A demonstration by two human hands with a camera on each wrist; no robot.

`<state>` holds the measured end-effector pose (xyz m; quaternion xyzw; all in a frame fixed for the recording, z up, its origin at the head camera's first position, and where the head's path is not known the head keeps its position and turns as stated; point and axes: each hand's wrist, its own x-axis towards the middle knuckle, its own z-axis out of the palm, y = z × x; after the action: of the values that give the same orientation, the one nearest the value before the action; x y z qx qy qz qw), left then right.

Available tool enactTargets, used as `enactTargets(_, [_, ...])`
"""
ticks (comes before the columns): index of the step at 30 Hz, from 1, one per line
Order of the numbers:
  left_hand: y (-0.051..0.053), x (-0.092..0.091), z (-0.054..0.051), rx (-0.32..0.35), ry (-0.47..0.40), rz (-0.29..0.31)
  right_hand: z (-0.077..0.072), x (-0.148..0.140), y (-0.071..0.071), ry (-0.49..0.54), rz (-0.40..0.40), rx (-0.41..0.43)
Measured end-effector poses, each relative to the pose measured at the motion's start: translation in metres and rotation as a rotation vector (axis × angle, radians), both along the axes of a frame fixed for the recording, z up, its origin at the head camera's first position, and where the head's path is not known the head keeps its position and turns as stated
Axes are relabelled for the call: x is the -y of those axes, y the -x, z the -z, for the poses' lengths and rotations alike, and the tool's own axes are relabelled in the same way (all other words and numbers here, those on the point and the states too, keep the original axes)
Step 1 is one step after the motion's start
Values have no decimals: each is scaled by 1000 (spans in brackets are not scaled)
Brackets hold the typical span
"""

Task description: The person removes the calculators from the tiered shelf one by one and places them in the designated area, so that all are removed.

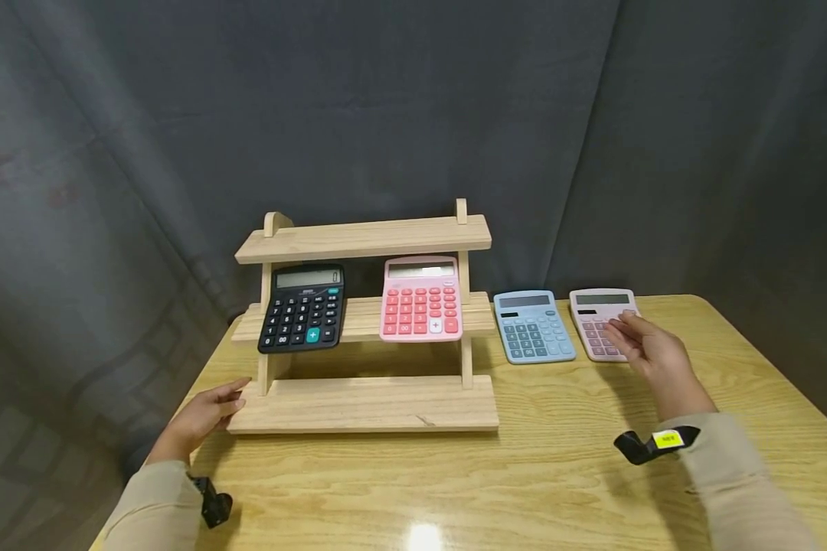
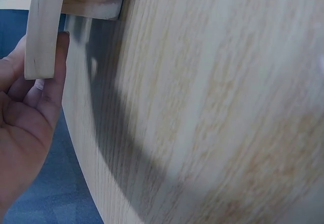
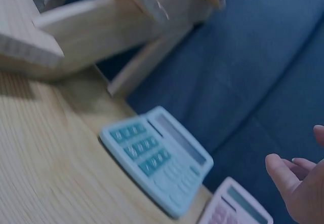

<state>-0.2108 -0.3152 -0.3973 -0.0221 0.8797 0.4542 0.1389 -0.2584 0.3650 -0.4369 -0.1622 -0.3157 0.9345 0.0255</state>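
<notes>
My left hand (image 1: 201, 417) grips the left end of the bottom board of a three-tier wooden shelf (image 1: 365, 405); the left wrist view shows thumb and fingers on either side of that board (image 2: 42, 41). On the middle tier a black calculator (image 1: 303, 310) leans at the left and a pink calculator (image 1: 421, 302) at the right. My right hand (image 1: 661, 360) hovers over a pale pink calculator (image 1: 593, 312), its fingers loosely extended and holding nothing. Left of that one, a light blue calculator (image 1: 534, 327) lies on the table.
The wooden table (image 1: 524, 474) ends at a dark grey curtain (image 1: 413, 115) hanging behind the shelf. Both forearms carry black wrist devices, the right one (image 1: 655, 444) with a yellow label. The top board (image 1: 365, 239) overhangs the upright calculators' rear.
</notes>
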Motion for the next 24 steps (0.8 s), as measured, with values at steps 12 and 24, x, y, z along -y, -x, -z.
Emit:
enactTargets(12, [2,2,2,4,0,-5,-84,91,-56,89,-159,-138])
enactTargets(24, [3,3,2,24,7,-2,-93,132,-63,105,-278,-203])
